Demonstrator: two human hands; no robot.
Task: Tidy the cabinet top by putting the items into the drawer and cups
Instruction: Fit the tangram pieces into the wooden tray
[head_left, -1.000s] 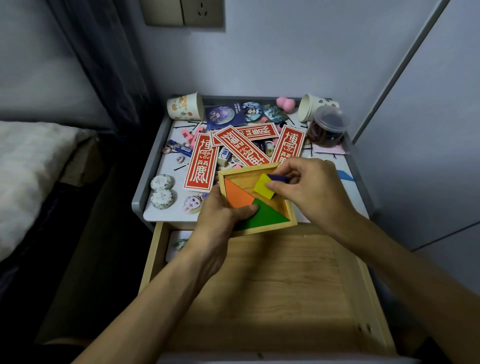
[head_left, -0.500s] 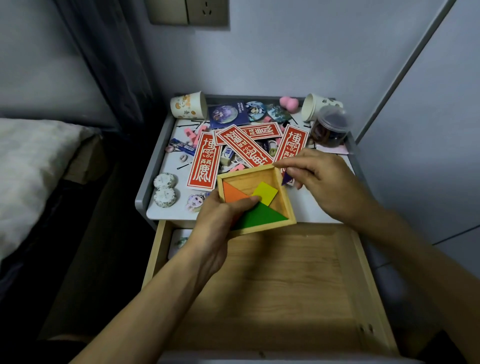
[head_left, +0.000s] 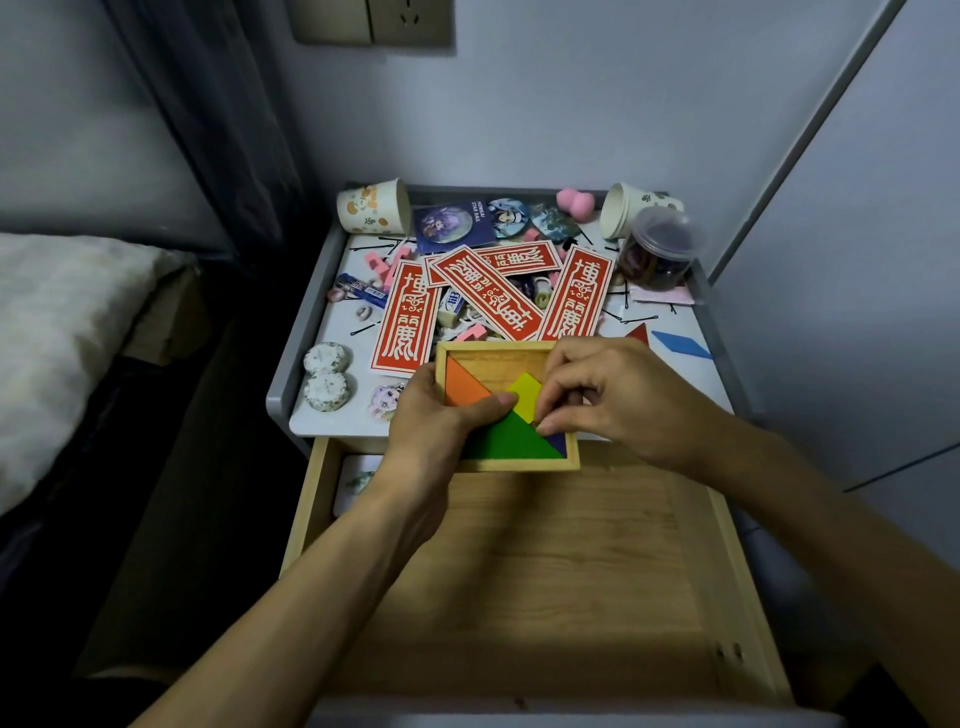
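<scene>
A wooden tangram tray (head_left: 498, 349) sits at the cabinet top's front edge, over the open wooden drawer (head_left: 545, 571). Orange, yellow and green pieces lie in it. My left hand (head_left: 431, 415) grips the tray's left side, thumb on the green piece (head_left: 506, 441). My right hand (head_left: 618, 395) is curled over the tray's right part, its fingertips pinching a dark purple piece (head_left: 558, 444) at the lower right corner. A red triangle (head_left: 640, 334) and a blue parallelogram (head_left: 680, 344) lie loose on the cabinet top (head_left: 332, 426).
Two paper cups (head_left: 371, 208) (head_left: 631, 208) lie on their sides at the back. A lidded plastic jar (head_left: 657, 254) stands at back right. Red cards (head_left: 488, 291), badges, hairpins, erasers and round tokens (head_left: 326, 374) litter the top. A bed (head_left: 62, 332) is on the left.
My right hand carried the purple piece from the tray's top edge, past its right side, down into the lower right corner. The left hand kept holding the tray.
</scene>
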